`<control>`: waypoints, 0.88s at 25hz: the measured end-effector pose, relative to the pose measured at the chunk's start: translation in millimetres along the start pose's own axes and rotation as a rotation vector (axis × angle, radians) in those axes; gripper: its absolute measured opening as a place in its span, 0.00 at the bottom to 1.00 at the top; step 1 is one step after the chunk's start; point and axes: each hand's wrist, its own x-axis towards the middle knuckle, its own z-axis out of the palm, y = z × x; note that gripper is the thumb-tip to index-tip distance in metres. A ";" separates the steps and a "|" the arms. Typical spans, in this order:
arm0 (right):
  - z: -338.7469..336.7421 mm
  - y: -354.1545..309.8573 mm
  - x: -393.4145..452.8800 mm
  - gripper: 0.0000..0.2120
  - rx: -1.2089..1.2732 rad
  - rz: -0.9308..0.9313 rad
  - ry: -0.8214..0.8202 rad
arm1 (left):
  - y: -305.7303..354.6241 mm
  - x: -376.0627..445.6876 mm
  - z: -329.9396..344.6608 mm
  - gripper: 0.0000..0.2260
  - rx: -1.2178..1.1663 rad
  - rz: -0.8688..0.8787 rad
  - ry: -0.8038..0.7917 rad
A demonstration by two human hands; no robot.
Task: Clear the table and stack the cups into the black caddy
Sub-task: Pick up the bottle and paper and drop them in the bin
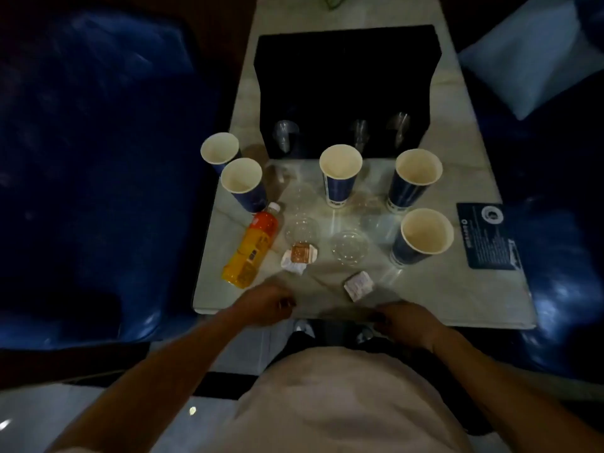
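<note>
I'm holding my left hand (266, 304) and right hand (403, 323) loosely curled, gripping nothing, at the pale worktop's (441, 289) near edge; five blue paper cups (340, 173) are standing beyond them, before the black rectangular caddy (346, 76).

Left arm: bare, reaching forward from the lower left, angled inward.
Left hand (269, 304): low and near the body, back of the hand up, fingers (287, 305) curled loosely inward, nothing in its grasp.
Right arm: bare too, coming in from the lower right, bent toward the middle.
Right hand (403, 323): level with the left one, knuckles up, fingers (379, 318) tucked under, holding nothing.
Spacing: the 2 hands sit apart, fingertips turned toward each other.
</note>
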 end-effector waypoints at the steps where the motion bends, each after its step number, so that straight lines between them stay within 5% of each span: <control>1: -4.2 -0.8 7.7 0.16 -0.015 -0.007 0.088 | 0.5 10.2 -5.8 0.10 0.079 0.042 0.090; 4: -13.4 -5.3 25.2 0.19 -0.086 -0.031 0.306 | 8.4 34.0 -29.5 0.13 0.208 0.097 0.356; 6: -10.5 -8.1 34.9 0.22 -0.195 -0.067 0.349 | 13.0 48.7 -31.0 0.17 0.259 0.096 0.391; 10: -7.6 -10.8 42.0 0.25 -0.335 -0.089 0.450 | 18.9 71.3 -36.8 0.21 0.497 -0.014 0.327; 16: 2.8 -5.4 56.5 0.34 -0.330 -0.048 0.296 | 13.4 75.9 -36.0 0.19 0.544 0.044 0.324; 22: -1.0 -12.2 59.5 0.21 -0.260 -0.048 0.405 | 4.9 84.8 -39.8 0.16 0.552 0.064 0.250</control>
